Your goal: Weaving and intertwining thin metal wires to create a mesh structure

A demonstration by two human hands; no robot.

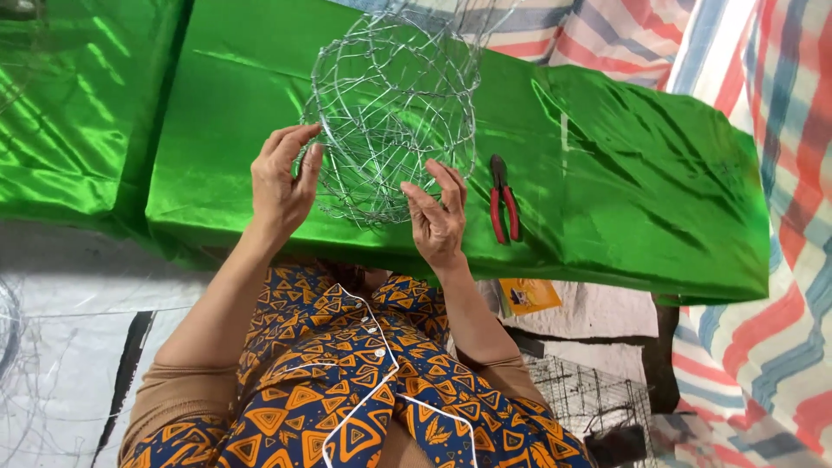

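Observation:
A round silver wire-mesh basket frame (390,104) rests on a bench covered in shiny green cloth (624,199). My left hand (282,182) holds the frame's left side, fingers curled over the wires near its rim. My right hand (438,217) grips the lower right edge of the frame with the fingertips on the mesh. Red-handled pliers (503,201) lie shut on the green cloth just to the right of my right hand, untouched.
A second green-covered surface (69,113) sits at the left. A striped red, white and blue tarp (763,130) hangs at the right. A yellow packet (530,295) and a dark wire grid (589,399) lie on the floor below the bench.

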